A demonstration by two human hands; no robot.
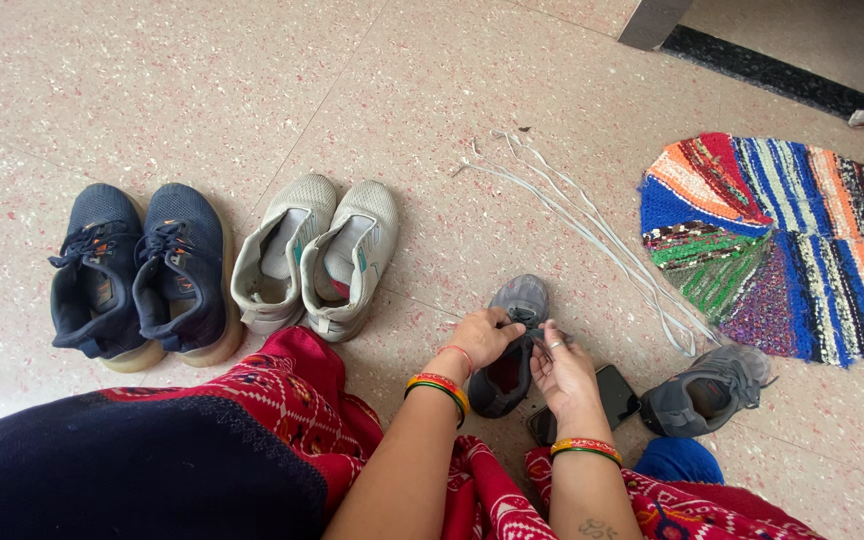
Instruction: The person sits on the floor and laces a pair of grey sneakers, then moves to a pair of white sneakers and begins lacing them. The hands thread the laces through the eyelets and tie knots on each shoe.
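- Fingers (508, 320) of left hand (485, 335) pinched together on the lacing area of the dark grey shoe (512, 345); fingers of right hand (562, 372) curled in at the same spot, apparently nipping a lace end, though too small to be sure.
- Shoe sits on the speckled floor (202, 90) just in front of the knees, toe pointing away, between both hands.
- Handling, judged: light, soft knit upper that collapses under a squeeze; sole stiffer. Best grip at heel collar or midsole sidewall; tongue and eyelet strip too floppy for steadying.
- Lace likely thin, limp, easy to drop; pinch close to the tip.
- Count, shoes: six. Two navy (142, 275), two beige (314, 255), two grey – one in hand, its mate (704, 392) on its side to the right.
- Count, loose laces: one white bundle (592, 225) stretched across the floor; strand number not clear.
- One dark phone (612, 395) flat on the floor, partly under the right hand.
- One striped round rag rug (782, 245) at right, just beside the mate.
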